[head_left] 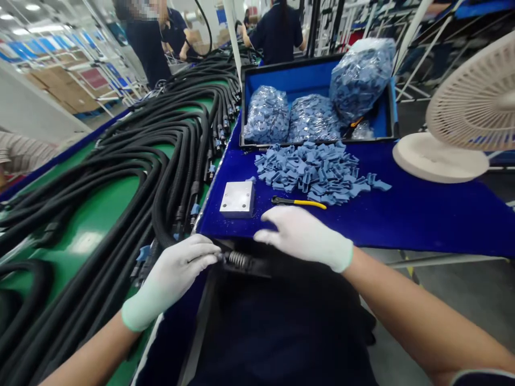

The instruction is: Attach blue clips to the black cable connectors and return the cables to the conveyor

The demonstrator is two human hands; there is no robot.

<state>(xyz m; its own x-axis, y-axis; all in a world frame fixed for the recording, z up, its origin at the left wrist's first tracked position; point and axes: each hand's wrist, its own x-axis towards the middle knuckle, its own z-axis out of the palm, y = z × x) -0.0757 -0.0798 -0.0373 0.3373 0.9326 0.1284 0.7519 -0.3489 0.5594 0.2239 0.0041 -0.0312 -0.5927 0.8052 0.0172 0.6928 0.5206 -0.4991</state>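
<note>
Left hand (171, 279): white-gloved, closed around a dark hose end (251, 265); fingertips lie just beside a metal coil spring (237, 259);
Right hand (303, 238): white-gloved, open, fingers spread over the hose end; I cannot tell whether they touch it;
Hose end: at the near edge of the blue-covered surface (406, 225), between both hands; the spring's tight, bright coils show clearly;
Nearby: a yellow-handled tool (298, 202) just beyond the right hand; a drilled aluminium block (237, 198); a heap of blue plastic clips (314, 174); black corrugated hoses (177, 161) on a green surface (108, 187).
</note>
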